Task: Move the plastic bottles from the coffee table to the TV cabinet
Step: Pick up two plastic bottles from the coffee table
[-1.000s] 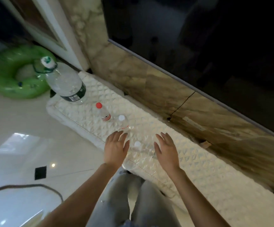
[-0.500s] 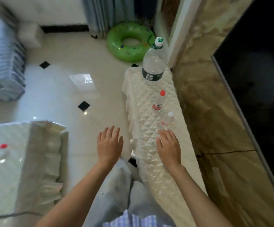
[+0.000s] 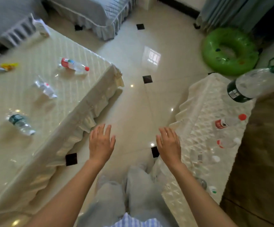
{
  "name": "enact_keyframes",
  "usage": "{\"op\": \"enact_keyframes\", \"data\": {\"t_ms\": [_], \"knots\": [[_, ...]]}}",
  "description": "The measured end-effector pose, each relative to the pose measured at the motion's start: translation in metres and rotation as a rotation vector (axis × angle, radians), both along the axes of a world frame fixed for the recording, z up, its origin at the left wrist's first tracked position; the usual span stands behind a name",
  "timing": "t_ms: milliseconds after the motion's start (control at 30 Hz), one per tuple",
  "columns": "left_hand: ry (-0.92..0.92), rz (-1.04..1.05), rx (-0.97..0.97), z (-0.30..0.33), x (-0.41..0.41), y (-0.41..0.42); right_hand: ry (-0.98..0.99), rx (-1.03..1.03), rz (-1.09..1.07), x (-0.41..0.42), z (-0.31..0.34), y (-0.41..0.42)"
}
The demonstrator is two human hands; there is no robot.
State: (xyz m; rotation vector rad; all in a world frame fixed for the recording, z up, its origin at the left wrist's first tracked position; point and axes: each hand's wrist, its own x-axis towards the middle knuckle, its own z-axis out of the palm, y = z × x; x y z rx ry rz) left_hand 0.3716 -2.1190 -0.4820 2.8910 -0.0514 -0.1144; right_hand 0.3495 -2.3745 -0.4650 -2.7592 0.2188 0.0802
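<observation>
Left hand: the grip is spread and empty, fingers apart, hanging over the glossy tiled floor between the two pieces of furniture.
Right hand: the grip is likewise spread and empty, over the near-left edge of the TV cabinet's white quilted cover.
Bottles to move: three lie on their sides on the worktop under its cream quilted cover — a clear bottle with red label and red cap near the far right edge, a crumpled clear bottle with pale label toward the middle, and a clear bottle with dark green label nearest the left.
Handling: they look empty or nearly so, hence probably light, thin-walled and easily dented; lying down, they may roll when nudged.
Where to hold: around the mid-body, across the label, with a gentle wrap; the neck below the cap is the stiffer alternative.
Already on the cabinet: a large clear water jug with green handle at the far end, then several small clear bottles, one red-capped, along the wall side.
Other things: a small yellow wrapper at the worktop's far left; a green inflatable swim ring on the floor beyond the cabinet; grey-covered sofas behind.
In the way: nothing blocks the gap; the cover's frilled hem overhangs the worktop edge.
</observation>
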Motion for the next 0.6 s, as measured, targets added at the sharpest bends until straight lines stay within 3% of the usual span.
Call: {"op": "enact_keyframes", "data": {"t_ms": [300,600], "knots": [[0.029,0.267,-0.007,-0.003,-0.076,0.143,-0.056,0.011,0.256,-0.001,-0.002,0.152],[0.025,0.506,0.003,-0.003,-0.143,0.265,0.072,0.038,0.506,-0.019,-0.004,0.291]]}}
